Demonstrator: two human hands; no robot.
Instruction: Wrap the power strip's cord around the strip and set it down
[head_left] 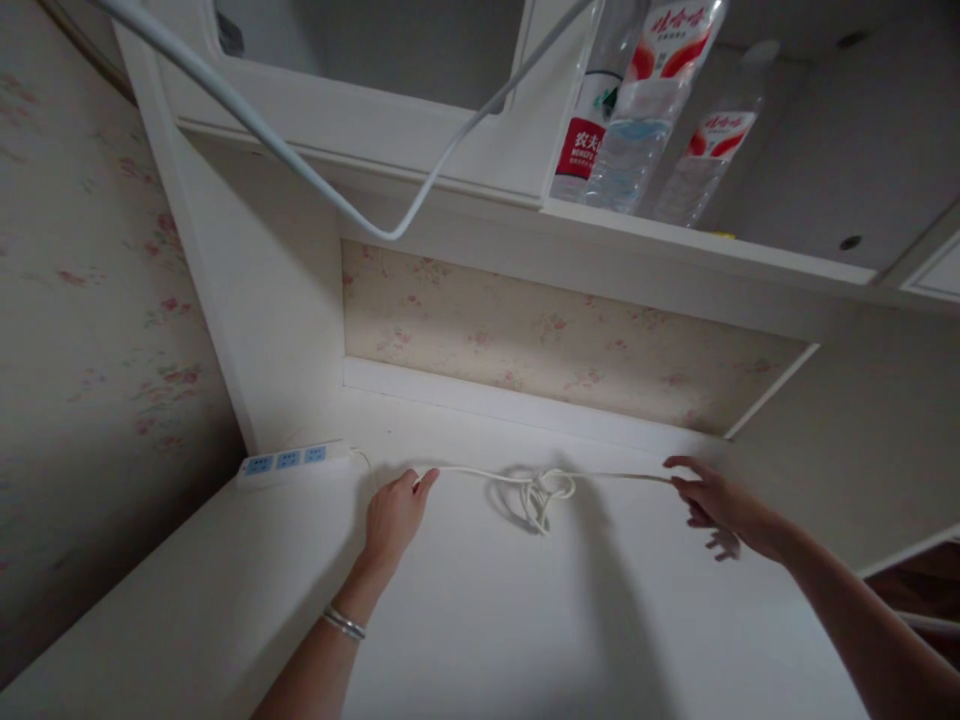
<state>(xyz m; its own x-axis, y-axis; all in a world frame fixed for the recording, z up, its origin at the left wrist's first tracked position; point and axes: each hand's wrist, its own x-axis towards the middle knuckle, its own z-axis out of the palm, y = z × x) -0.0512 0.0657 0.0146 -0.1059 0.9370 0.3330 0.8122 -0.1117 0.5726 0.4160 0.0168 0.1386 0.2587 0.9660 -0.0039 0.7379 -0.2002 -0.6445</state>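
A white power cord point(480, 471) stretches between my two hands above the white desktop, with a loose knot of loops point(546, 492) in its middle. My left hand point(395, 515) pinches the cord between thumb and fingers; a silver bracelet point(345, 622) circles that wrist. To its left, a white power strip point(294, 462) with blue sockets lies against the desk's side panel, and the cord runs out of its end. My right hand point(712, 505) grips the cord's other side. The plug point(724, 544) hangs just below that hand, slightly blurred.
Overhead, a white cabinet frame point(360, 120) juts out, and a pale bent bar or cable point(390, 236) crosses in front of it. Several plastic bottles point(637, 130) stand on the upper right shelf point(705, 252). Floral wallpaper point(90, 330) covers the left wall.
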